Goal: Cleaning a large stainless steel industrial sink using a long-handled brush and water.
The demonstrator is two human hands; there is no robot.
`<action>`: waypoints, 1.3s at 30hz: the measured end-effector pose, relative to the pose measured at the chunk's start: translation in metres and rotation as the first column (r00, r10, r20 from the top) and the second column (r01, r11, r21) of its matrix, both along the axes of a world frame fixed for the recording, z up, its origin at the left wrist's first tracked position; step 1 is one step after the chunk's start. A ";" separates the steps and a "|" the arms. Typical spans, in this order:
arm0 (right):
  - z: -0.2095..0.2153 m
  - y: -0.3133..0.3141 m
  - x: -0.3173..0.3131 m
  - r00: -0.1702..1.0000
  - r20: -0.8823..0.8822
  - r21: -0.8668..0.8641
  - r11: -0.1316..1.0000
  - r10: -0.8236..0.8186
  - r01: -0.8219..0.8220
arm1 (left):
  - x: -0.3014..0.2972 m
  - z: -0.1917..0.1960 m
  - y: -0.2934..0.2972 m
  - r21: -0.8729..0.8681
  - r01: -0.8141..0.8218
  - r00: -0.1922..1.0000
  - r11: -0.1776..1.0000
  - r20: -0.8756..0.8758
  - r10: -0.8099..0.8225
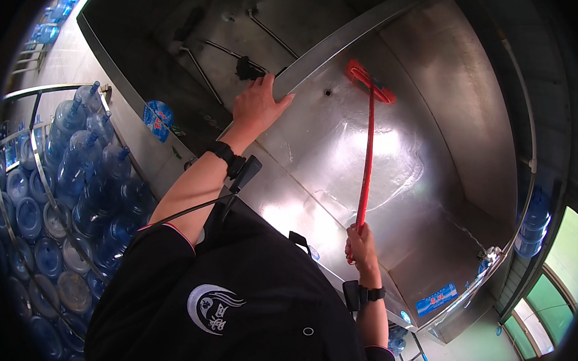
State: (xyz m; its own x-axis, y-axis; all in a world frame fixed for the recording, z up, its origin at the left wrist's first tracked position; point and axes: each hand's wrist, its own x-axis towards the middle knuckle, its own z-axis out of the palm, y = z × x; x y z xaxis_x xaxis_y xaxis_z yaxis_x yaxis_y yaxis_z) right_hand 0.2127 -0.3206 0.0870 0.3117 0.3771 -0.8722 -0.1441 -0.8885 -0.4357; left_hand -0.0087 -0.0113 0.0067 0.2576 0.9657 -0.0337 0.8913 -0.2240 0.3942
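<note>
My right hand (362, 244) is closed round the lower end of a long red handle (367, 165). The handle runs up to the flat red head of a scrub brush (372, 82), which touches the bottom of a stainless steel basin (427, 155) near its far end. Farther left, my left hand (259, 108) leans on the steel divider (338, 44) between two basins. Its fingers bend over the rim and its thumb points to the right. Shallow water glistens on the basin floor around a small drain hole (327, 92).
A darker basin (180, 18) with metal pipes (270, 32) lies beyond the divider. Stacked clear blue water jugs (80, 169) fill a metal rack at left. A hose (522, 95) curves along the right side, and another jug (533, 223) stands past it.
</note>
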 end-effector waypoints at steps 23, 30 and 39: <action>-0.002 0.010 -0.002 0.999 0.006 -0.013 0.999 0.039 -0.039 | 0.001 0.001 0.000 0.003 0.000 1.000 1.000 0.007 0.000; -0.002 0.013 -0.003 0.999 -0.005 -0.017 0.999 0.032 -0.032 | 0.001 0.001 0.000 -0.033 -0.005 1.000 0.999 -0.022 0.004; -0.003 0.012 -0.002 0.999 -0.003 -0.003 0.999 0.053 -0.053 | 0.001 0.002 0.000 -0.013 0.004 1.000 1.000 0.001 -0.004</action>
